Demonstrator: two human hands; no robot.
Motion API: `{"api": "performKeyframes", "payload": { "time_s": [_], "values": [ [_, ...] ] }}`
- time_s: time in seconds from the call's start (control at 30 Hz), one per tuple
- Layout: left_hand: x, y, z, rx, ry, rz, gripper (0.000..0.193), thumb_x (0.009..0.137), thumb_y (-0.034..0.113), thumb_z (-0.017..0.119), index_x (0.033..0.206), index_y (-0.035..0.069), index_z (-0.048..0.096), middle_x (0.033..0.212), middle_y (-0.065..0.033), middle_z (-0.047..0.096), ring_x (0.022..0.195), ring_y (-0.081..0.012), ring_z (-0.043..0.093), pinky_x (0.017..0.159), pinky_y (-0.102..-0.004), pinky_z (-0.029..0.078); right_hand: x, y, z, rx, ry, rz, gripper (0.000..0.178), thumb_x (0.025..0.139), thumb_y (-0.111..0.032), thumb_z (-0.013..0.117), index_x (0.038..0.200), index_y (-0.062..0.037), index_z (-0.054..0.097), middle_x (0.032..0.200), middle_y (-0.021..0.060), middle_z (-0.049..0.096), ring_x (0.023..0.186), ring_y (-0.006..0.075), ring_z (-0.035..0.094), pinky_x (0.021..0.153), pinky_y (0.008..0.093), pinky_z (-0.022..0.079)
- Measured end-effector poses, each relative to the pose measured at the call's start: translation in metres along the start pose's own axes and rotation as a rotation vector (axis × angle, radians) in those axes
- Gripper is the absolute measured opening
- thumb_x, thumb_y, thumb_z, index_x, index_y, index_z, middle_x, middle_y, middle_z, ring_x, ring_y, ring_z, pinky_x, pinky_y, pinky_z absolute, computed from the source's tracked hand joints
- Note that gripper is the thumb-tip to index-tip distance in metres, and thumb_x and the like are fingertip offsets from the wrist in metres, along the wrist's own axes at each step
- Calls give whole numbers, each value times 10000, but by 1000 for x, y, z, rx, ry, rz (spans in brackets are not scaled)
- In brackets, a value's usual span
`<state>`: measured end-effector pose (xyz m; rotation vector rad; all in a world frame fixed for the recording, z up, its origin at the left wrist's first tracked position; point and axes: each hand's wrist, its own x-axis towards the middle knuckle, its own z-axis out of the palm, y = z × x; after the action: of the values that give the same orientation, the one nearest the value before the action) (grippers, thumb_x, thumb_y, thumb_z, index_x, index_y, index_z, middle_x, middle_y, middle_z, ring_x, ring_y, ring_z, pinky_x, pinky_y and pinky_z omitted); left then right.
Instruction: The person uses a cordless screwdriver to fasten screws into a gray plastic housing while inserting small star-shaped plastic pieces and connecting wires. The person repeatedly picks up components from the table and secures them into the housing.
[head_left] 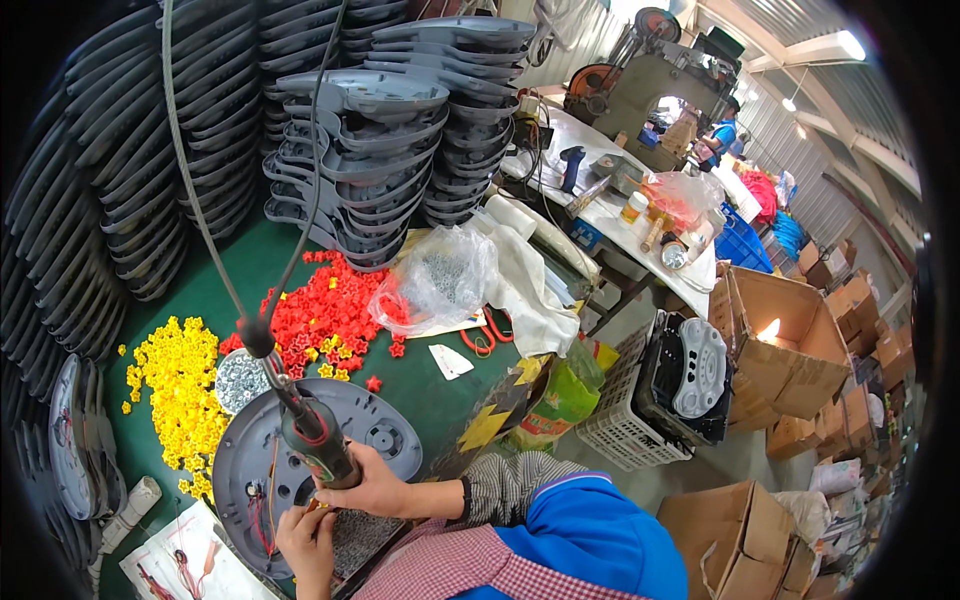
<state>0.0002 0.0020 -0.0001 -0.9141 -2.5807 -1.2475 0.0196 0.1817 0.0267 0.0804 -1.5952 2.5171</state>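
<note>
My right hand is wrapped around a dark electric screwdriver, which hangs from a cable and points down. Close beside its lower end, my left hand has its fingertips pinched together, with a small yellow piece showing at them. Both hands are over a round grey plastic shell with thin red wires on its inner side. The screwdriver's tip is hidden behind my fingers. Partly under my forearms lies a tray of small metal screws.
Yellow star pieces, red star pieces and a bowl of screws lie on the green table. Stacked grey shells rise behind. Red-handled scissors and a plastic bag are further right. A white crate stands beyond.
</note>
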Motion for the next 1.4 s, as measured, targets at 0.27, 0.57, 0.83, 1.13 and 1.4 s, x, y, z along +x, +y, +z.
{"api": "performKeyframes", "payload": {
  "time_s": [0.27,0.57,0.83,1.13,1.4],
  "values": [
    [-1,-1,0,-16,-5,-20,129,704,43,749,822,35,697,741,-87,571,701,-286,550,627,-387,425,0,-5,5,83,-12,-9,556,811,-53,768,1288,-40,484,920,-20,565,794,53,518,711,239,455],
    [0,5,-2,-23,0,-64,114,704,15,726,811,10,688,763,-106,591,719,-286,577,649,-384,431,0,3,1,24,-23,7,604,809,-42,761,1335,-40,463,982,-4,570,808,59,535,741,239,466],
    [1,4,-1,-11,6,-28,99,713,26,722,806,12,691,768,-111,595,740,-292,586,662,-387,438,-1,2,2,13,-15,29,586,808,-34,749,1325,-39,472,1005,-9,561,843,58,529,764,240,464],
    [2,5,-2,-8,-4,-52,107,704,25,730,803,15,691,756,-106,588,721,-292,580,653,-389,438,2,2,4,30,-32,32,534,812,-43,753,1276,-43,488,983,-13,548,842,57,522,764,239,458],
    [3,4,-1,-11,1,-32,114,709,33,742,806,13,688,739,-103,571,699,-290,561,631,-384,428,3,5,2,9,-46,1,502,814,-54,748,1247,-36,495,982,-3,546,835,56,530,750,236,464]
  ]
}}
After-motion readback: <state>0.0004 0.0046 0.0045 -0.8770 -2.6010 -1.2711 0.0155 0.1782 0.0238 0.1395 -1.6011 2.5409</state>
